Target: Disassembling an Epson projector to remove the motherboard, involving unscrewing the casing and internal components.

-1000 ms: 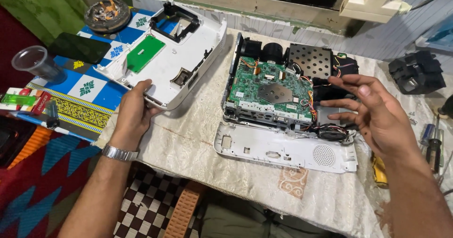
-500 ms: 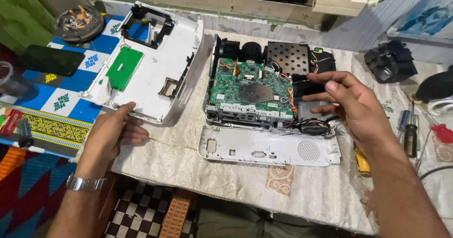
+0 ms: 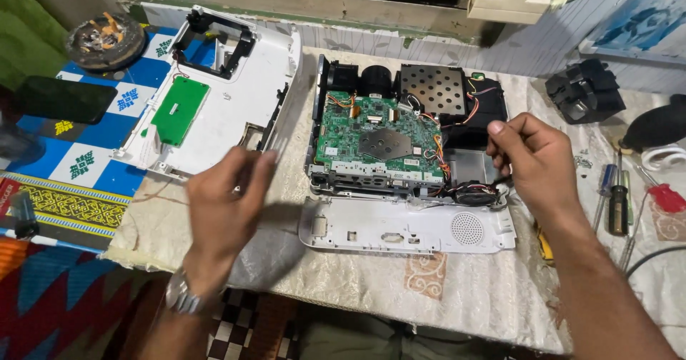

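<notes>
An opened white device lies on the cloth-covered table, its green main circuit board (image 3: 371, 142) exposed beside a perforated metal plate (image 3: 431, 88). In front of the board rests a detached white front panel (image 3: 400, 228). The removed white top cover (image 3: 236, 96), with a small green board (image 3: 179, 110) on it, sits to the left. My left hand (image 3: 229, 203) hovers blurred between the cover and the chassis, fingers apart, holding nothing. My right hand (image 3: 536, 167) is at the chassis's right corner by the wires. Its fingers are curled, and what they grip is hidden.
Screwdrivers (image 3: 618, 203) and a red-handled tool (image 3: 664, 197) lie at the right, with a black part (image 3: 586, 88) behind them. A black phone (image 3: 64, 99) and a round dish (image 3: 106, 40) sit at the far left on a patterned mat. The table's front edge runs just below the panel.
My left hand has let go of the white top cover and moved right, off the table. My right hand's fingers have curled in at the chassis's right corner.
</notes>
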